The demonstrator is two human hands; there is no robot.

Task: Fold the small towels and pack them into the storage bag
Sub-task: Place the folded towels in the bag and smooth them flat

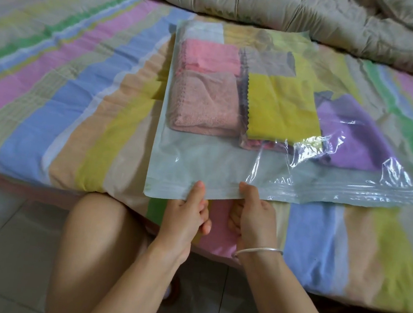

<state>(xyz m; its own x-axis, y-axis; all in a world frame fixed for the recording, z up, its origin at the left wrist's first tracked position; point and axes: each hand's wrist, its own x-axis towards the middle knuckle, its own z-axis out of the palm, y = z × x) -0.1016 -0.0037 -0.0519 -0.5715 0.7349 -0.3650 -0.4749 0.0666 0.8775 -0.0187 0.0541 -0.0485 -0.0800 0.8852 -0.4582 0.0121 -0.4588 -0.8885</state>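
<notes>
Two grips pinch storage bag near edge: left hand, right hand | towels inside, beyond

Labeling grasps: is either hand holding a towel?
No: the left hand and right hand both pinch the near edge of the bag, clear of the towels inside.

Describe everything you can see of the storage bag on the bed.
The storage bag is a flat, translucent plastic pouch, frosted at left, clear and crinkled at right. It lies on the striped sheet, holding folded towels: pink towel, peach towel, yellow towel, grey towel, purple towel. A ribbed seal strip runs along its near edge, where the left hand and right hand each pinch it, thumbs on top.
</notes>
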